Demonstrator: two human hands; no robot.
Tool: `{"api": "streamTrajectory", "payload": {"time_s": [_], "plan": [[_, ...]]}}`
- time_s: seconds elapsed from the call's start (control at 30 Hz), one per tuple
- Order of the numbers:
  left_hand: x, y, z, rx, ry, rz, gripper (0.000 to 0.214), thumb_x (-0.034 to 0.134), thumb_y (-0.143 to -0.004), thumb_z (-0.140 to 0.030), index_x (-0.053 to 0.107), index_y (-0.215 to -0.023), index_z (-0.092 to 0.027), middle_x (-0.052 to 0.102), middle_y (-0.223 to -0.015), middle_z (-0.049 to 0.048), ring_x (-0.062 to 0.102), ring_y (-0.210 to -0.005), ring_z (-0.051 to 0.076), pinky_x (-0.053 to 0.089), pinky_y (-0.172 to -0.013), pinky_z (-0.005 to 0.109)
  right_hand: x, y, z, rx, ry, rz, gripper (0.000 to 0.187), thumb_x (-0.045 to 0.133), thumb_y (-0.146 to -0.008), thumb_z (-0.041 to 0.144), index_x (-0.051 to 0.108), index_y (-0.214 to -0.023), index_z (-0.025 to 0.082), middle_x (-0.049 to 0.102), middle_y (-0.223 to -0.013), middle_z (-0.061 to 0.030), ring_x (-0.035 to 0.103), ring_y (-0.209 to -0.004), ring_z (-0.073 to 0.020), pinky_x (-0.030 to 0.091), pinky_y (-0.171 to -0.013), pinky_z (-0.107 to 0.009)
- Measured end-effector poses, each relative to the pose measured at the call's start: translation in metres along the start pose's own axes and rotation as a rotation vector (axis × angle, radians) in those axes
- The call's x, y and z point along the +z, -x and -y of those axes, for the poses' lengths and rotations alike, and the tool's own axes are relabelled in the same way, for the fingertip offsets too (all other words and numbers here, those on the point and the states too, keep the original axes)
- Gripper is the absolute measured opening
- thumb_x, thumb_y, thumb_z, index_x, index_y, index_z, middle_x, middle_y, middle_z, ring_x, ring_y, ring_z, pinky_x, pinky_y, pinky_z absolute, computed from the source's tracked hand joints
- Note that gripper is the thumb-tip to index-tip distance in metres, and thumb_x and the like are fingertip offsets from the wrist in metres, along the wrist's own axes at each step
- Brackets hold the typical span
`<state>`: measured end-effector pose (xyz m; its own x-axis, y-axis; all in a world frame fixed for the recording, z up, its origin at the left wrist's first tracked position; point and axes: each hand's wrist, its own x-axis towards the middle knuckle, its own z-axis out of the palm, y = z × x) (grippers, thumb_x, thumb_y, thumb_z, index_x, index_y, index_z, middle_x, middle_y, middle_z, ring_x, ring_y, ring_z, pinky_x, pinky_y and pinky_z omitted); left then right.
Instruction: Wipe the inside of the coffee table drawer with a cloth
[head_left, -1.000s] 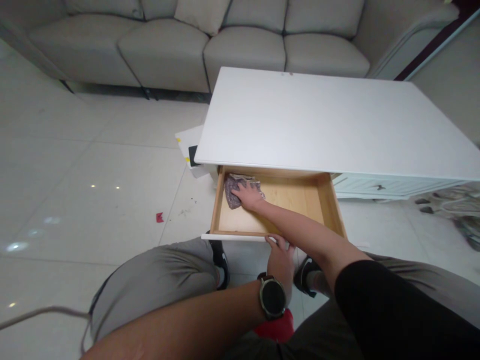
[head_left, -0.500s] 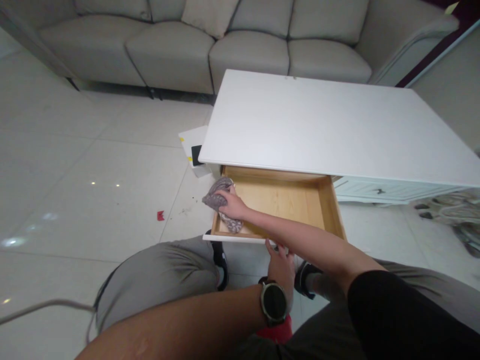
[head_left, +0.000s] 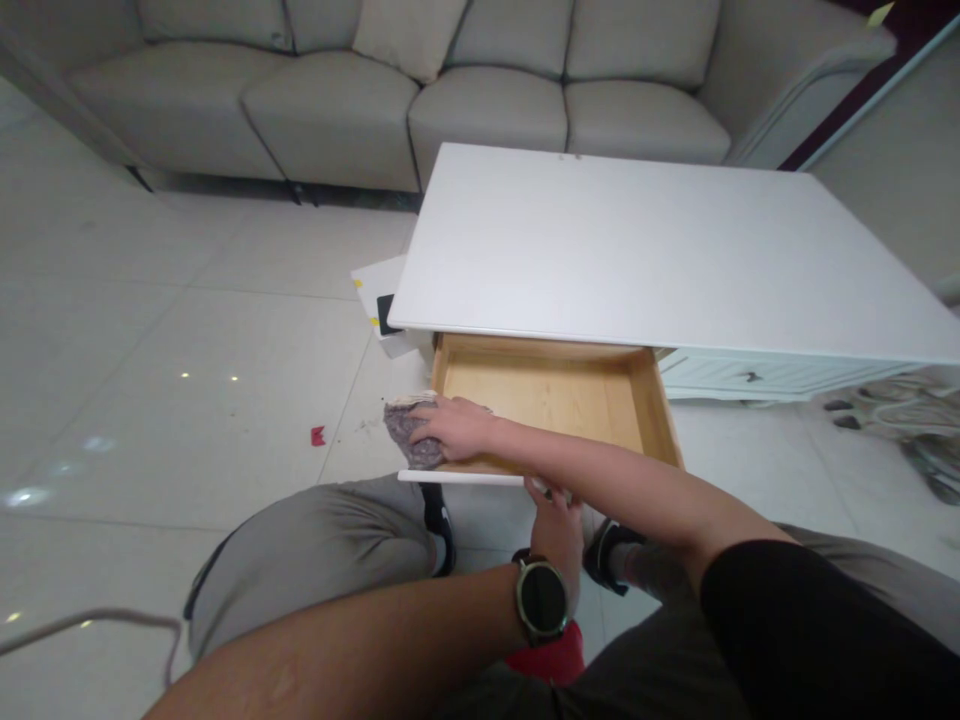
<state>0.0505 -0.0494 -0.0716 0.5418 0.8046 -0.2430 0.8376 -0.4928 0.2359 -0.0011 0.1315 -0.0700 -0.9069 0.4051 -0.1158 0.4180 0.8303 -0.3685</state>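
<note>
A wooden drawer (head_left: 645, 405) stands pulled out from under the white coffee table (head_left: 637, 240). My right hand (head_left: 457, 428) presses a grey-purple cloth (head_left: 405, 432) on the drawer's left wall, near its front corner; the fingers curl over the cloth. My left hand (head_left: 555, 520), with a dark watch on the wrist, grips the white drawer front (head_left: 457, 477) from below. The drawer's bottom shows bare wood.
A beige sofa (head_left: 337, 90) runs along the back. A white box (head_left: 379, 300) sits on the tiled floor left of the table, and a small red scrap (head_left: 318, 435) lies nearby. A second, closed drawer (head_left: 750, 375) is at the right. My knees are below.
My right hand has dragged the cloth from the drawer's back left corner forward and out over the left wall. My left hand has stayed on the drawer front.
</note>
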Motion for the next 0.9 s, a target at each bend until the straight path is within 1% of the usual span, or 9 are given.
{"api": "streamTrajectory", "payload": {"time_s": [0.17,0.23,0.3,0.43,0.57,0.63,0.77,0.83,0.9], "plan": [[-0.005,-0.002,-0.002,0.015,-0.091,-0.013,0.043,0.044,-0.100,-0.022,0.064,-0.138,-0.017,0.064,-0.136,0.0137,0.055,-0.129,0.038,0.045,-0.107,0.066,-0.007,-0.007,-0.054,0.306,0.116,-0.107,0.059,0.052,-0.091,0.019,0.053,-0.147,0.038,0.027,-0.168,0.0021,0.045,-0.130,-0.0358,0.048,-0.097,-0.052],[-0.006,-0.002,-0.003,-0.025,-0.110,-0.027,0.044,0.045,-0.100,-0.022,0.062,-0.139,-0.014,0.063,-0.137,0.0156,0.055,-0.129,0.037,0.047,-0.108,0.062,-0.011,-0.005,-0.079,0.393,0.184,-0.135,0.063,0.047,-0.093,0.015,0.048,-0.151,0.039,0.025,-0.169,0.0011,0.044,-0.131,-0.0363,0.047,-0.097,-0.053],[-0.004,-0.002,-0.004,-0.043,-0.115,-0.039,0.044,0.045,-0.099,-0.023,0.061,-0.140,-0.013,0.063,-0.137,0.0159,0.056,-0.128,0.036,0.048,-0.108,0.059,-0.010,0.002,-0.101,0.389,0.282,-0.141,0.058,0.044,-0.095,0.015,0.051,-0.148,0.037,0.029,-0.168,-0.0002,0.042,-0.134,-0.0380,0.045,-0.097,-0.056],[0.002,-0.003,-0.007,-0.039,-0.145,-0.064,0.046,0.044,-0.098,-0.022,0.061,-0.141,-0.016,0.061,-0.138,0.0139,0.056,-0.126,0.036,0.048,-0.107,0.062,0.004,0.032,-0.133,0.254,0.467,-0.083,0.043,0.045,-0.097,0.017,0.068,-0.131,0.031,0.042,-0.162,-0.0014,0.032,-0.144,-0.0421,0.035,-0.104,-0.064],[0.004,-0.005,-0.010,-0.054,-0.142,-0.082,0.048,0.046,-0.096,-0.020,0.063,-0.140,-0.020,0.057,-0.141,0.0119,0.053,-0.128,0.038,0.046,-0.109,0.064,0.017,0.098,-0.161,0.261,0.557,-0.029,0.042,0.045,-0.096,0.014,0.073,-0.124,0.029,0.048,-0.157,-0.0006,0.026,-0.147,-0.0403,0.030,-0.109,-0.065],[0.002,-0.006,-0.012,-0.059,-0.133,-0.075,0.049,0.047,-0.095,-0.019,0.064,-0.140,-0.023,0.056,-0.143,0.0104,0.053,-0.129,0.038,0.046,-0.109,0.064,0.020,0.147,-0.174,0.315,0.589,0.024,0.043,0.045,-0.096,0.012,0.074,-0.122,0.030,0.049,-0.156,-0.0014,0.025,-0.148,-0.0388,0.032,-0.108,-0.062],[0.000,-0.007,-0.012,-0.055,-0.158,-0.039,0.048,0.045,-0.096,-0.019,0.065,-0.139,-0.024,0.054,-0.146,0.0099,0.052,-0.130,0.038,0.047,-0.109,0.063,0.016,0.247,-0.187,0.498,0.656,0.208,0.043,0.046,-0.090,0.010,0.079,-0.107,0.031,0.052,-0.154,-0.0021,0.035,-0.141,-0.0418,0.038,-0.099,-0.064],[0.001,-0.007,-0.012,-0.057,-0.165,-0.034,0.048,0.043,-0.097,-0.018,0.066,-0.138,-0.027,0.053,-0.148,0.0080,0.051,-0.133,0.038,0.046,-0.110,0.063,0.013,0.278,-0.183,0.591,0.664,0.255,0.041,0.046,-0.089,0.011,0.081,-0.105,0.027,0.055,-0.151,-0.0076,0.041,-0.136,-0.0426,0.039,-0.097,-0.062],[0.004,-0.007,-0.011,-0.064,-0.150,-0.034,0.049,0.042,-0.096,-0.016,0.066,-0.137,-0.029,0.052,-0.150,0.0071,0.048,-0.136,0.037,0.046,-0.110,0.064,0.011,0.287,-0.172,0.661,0.643,0.280,0.038,0.047,-0.088,0.012,0.081,-0.104,0.021,0.061,-0.143,-0.0145,0.046,-0.130,-0.0420,0.040,-0.097,-0.061]]}}
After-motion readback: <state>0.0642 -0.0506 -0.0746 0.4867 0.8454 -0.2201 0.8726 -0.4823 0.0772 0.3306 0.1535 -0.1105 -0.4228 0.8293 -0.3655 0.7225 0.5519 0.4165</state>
